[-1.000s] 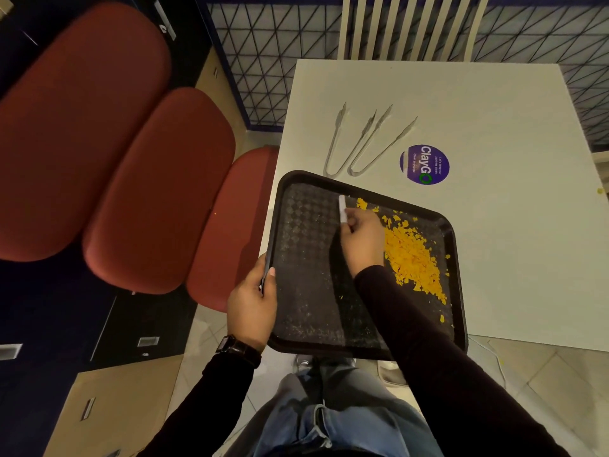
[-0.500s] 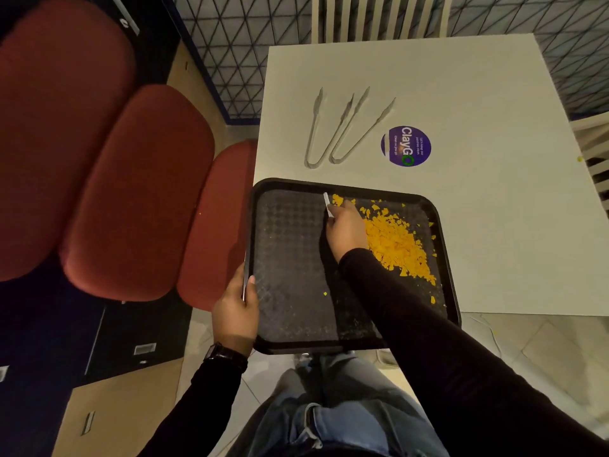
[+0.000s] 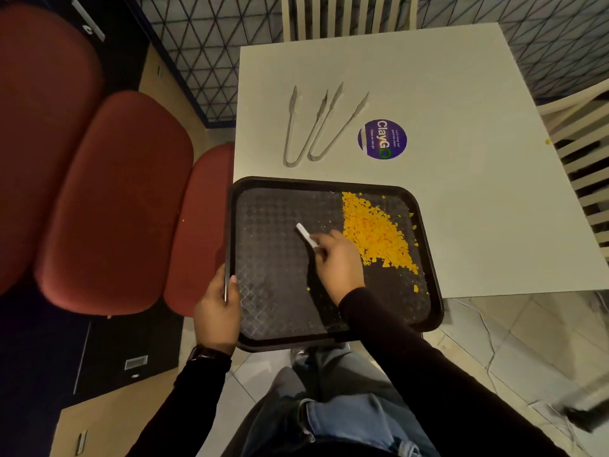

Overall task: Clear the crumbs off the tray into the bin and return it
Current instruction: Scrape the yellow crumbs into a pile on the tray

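A black textured tray (image 3: 273, 311) lies half on the white table (image 3: 461, 209), with its near part past the table's front edge. Orange crumbs (image 3: 375, 232) are heaped in the tray's far right part. A few single crumbs lie near the right rim and one at the tray's middle. My left hand (image 3: 217, 308) grips the tray's left rim. Over the tray's middle, my right hand (image 3: 336, 262) holds a small white scraper (image 3: 306, 235), just left of the heap.
Two metal tongs (image 3: 313, 127) and a round purple sticker (image 3: 382, 139) lie on the table behind the tray. Red cushioned seats (image 3: 108, 199) stand to the left. Slatted white chairs (image 3: 346, 14) stand at the far and right sides. No bin is in view.
My right hand with the scraper has drawn back from the tray's far edge toward its middle. The crumbs lie heaped more tightly on the right.
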The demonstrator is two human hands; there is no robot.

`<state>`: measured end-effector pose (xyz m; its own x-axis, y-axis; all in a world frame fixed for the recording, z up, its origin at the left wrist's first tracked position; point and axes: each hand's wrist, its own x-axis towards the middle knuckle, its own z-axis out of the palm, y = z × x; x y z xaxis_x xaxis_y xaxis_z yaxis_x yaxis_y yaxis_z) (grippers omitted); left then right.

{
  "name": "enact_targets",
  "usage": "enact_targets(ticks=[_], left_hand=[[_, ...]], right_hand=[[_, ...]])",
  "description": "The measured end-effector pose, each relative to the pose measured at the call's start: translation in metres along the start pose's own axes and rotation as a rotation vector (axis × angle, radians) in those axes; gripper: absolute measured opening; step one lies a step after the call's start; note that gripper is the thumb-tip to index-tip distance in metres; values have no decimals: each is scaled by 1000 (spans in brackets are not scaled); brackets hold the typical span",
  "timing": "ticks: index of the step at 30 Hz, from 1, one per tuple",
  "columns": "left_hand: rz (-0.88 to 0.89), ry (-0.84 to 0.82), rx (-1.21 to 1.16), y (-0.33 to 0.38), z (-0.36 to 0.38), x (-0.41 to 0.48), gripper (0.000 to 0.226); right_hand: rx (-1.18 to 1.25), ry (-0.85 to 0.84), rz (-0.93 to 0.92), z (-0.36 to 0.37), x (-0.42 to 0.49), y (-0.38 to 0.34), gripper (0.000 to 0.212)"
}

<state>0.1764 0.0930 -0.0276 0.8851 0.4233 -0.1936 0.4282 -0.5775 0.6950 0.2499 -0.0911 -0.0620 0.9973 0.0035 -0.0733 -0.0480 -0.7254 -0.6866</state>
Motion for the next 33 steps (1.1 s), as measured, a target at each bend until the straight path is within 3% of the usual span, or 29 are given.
enact_targets(ticks=[3, 7, 13, 17, 21, 28, 33], left_hand=[[8, 0, 13, 0, 0, 1, 37], [0, -12, -8, -2, 0, -1, 38], [-11, -33, -22, -2, -1, -1, 37], [-15, -28, -24, -2, -1, -1, 37], [-5, -28, -27, -3, -1, 3, 37], [12, -1, -30, -3, 0, 6, 37], [9, -13, -17, -7, -1, 7, 38]], right_hand=[[-59, -64, -72, 6, -22, 3, 32], [-86, -6, -80, 2, -16, 17, 29], [-126, 54, 148, -17, 24, 56, 32], [-15, 24, 252, -26, 31, 57, 31], [109, -9, 138, -24, -9, 36, 28], [40, -270, -206, -1, -84, 20, 29], [4, -246, -214, 4, -76, 29, 34]])
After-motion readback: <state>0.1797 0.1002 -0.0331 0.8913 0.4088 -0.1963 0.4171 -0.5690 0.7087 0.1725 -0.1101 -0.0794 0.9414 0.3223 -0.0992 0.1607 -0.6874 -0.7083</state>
